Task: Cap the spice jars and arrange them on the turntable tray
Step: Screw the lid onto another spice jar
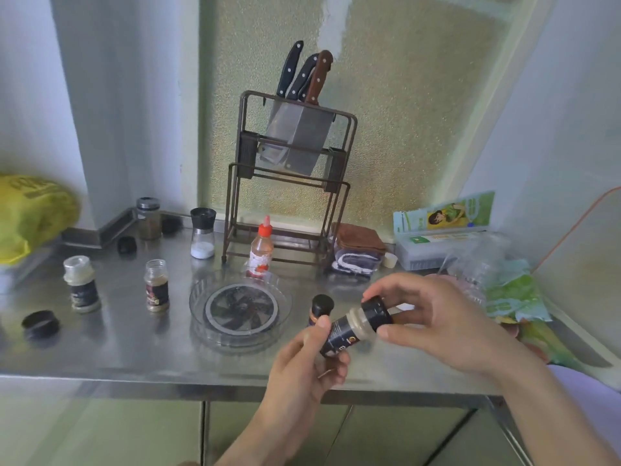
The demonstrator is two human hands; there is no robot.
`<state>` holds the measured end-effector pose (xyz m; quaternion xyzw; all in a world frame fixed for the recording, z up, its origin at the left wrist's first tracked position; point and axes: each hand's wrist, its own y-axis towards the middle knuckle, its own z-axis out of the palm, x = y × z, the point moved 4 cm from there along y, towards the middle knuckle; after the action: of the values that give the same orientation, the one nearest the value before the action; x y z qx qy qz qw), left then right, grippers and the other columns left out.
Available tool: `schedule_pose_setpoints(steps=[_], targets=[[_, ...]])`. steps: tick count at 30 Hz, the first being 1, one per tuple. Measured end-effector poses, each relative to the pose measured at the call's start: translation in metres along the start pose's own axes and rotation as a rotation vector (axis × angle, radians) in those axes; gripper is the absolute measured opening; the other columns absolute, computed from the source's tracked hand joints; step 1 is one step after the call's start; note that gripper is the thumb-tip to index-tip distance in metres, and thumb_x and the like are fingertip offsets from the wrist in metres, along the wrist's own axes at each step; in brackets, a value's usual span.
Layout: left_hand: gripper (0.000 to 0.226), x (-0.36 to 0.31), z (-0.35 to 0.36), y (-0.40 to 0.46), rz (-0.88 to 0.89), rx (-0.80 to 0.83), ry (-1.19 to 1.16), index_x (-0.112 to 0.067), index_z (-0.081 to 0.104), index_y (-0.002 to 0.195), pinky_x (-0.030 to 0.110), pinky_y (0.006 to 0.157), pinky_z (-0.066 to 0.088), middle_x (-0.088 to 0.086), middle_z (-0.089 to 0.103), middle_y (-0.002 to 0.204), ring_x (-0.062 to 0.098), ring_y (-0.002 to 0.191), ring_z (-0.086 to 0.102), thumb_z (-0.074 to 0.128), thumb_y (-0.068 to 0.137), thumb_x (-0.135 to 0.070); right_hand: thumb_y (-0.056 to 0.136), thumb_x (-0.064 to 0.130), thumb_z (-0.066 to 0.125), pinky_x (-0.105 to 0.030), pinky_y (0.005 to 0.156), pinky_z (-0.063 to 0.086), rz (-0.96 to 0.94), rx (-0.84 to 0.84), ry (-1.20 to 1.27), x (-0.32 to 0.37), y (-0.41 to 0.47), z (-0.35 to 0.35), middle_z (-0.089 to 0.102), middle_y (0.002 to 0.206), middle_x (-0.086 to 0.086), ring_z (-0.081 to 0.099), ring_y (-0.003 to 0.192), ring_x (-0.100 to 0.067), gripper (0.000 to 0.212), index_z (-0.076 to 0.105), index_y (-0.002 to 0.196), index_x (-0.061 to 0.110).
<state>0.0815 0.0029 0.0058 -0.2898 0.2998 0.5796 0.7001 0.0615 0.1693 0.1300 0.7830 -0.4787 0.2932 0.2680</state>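
Note:
My left hand (pixel 311 358) grips a tilted spice jar (pixel 346 334) with a dark label, above the counter's front edge. My right hand (pixel 433 321) pinches the black cap (pixel 378 309) at the jar's mouth. Behind them stands a capped small jar (pixel 322 307). The clear glass turntable tray (pixel 198 297) lies at the counter's middle with nothing on it. Two uncapped jars (pixel 81 285) (pixel 157 285) stand to the left. Loose black caps lie at the front left (pixel 41 324), at the back (pixel 126 245) and beside a jar (pixel 171 225).
A knife rack (pixel 289 176) with knives stands at the back. A tall jar (pixel 148 218), a salt grinder (pixel 202 233) and a red-capped sauce bottle (pixel 261 250) stand behind the tray. Folded cloths (pixel 358 250), boxes and plastic bags (pixel 497 284) fill the right; a yellow bag (pixel 30 213) sits left.

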Motion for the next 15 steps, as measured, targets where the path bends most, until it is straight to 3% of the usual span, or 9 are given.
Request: schedule_pose_setpoints(steps=[3, 6, 10, 13, 15], targets=[[0.052, -0.002, -0.007, -0.003, -0.014, -0.019, 0.007, 0.014, 0.061, 0.107, 0.027, 0.058, 0.046, 0.019, 0.062, 0.076, 0.022, 0.060, 0.052, 0.064, 0.095, -0.036, 0.083, -0.003, 0.079, -0.037, 0.100, 0.057, -0.035, 0.003, -0.072, 0.005, 0.000, 0.005, 0.073, 0.110, 0.010, 0.069, 0.112, -0.010, 0.044, 0.071, 0.108, 0.031], [0.042, -0.006, -0.009, -0.005, -0.030, -0.014, 0.032, -0.003, 0.070, 0.086, 0.025, 0.050, 0.043, 0.017, 0.060, 0.071, 0.020, 0.054, 0.051, 0.064, 0.093, -0.044, 0.082, -0.002, 0.080, -0.036, 0.104, 0.055, -0.074, 0.002, -0.136, 0.006, 0.001, 0.008, 0.071, 0.114, 0.013, 0.067, 0.117, -0.008, 0.047, 0.071, 0.108, 0.036], [0.040, -0.008, -0.010, -0.003, -0.009, -0.004, 0.023, 0.004, 0.070, 0.094, 0.027, 0.061, 0.052, 0.020, 0.066, 0.078, 0.023, 0.063, 0.059, 0.066, 0.094, -0.035, 0.083, 0.002, 0.081, -0.037, 0.101, 0.057, -0.052, 0.030, -0.118, 0.004, 0.004, 0.007, 0.074, 0.111, 0.010, 0.070, 0.111, -0.009, 0.041, 0.070, 0.107, 0.033], [0.036, -0.009, -0.012, -0.001, 0.008, 0.031, 0.004, 0.005, 0.069, 0.105, 0.025, 0.067, 0.056, 0.025, 0.070, 0.088, 0.023, 0.070, 0.063, 0.069, 0.091, -0.027, 0.084, 0.025, 0.084, -0.043, 0.084, 0.062, -0.018, -0.020, -0.114, 0.002, 0.008, 0.009, 0.077, 0.094, 0.004, 0.076, 0.085, -0.012, 0.025, 0.069, 0.104, 0.029], [0.038, -0.009, -0.014, 0.001, 0.014, 0.030, 0.014, 0.006, 0.069, 0.111, 0.025, 0.066, 0.056, 0.026, 0.070, 0.089, 0.022, 0.069, 0.062, 0.071, 0.089, -0.025, 0.082, 0.044, 0.079, -0.045, 0.080, 0.062, -0.001, -0.019, -0.140, 0.001, 0.008, 0.009, 0.077, 0.089, 0.004, 0.076, 0.077, -0.013, 0.028, 0.069, 0.104, 0.030]])
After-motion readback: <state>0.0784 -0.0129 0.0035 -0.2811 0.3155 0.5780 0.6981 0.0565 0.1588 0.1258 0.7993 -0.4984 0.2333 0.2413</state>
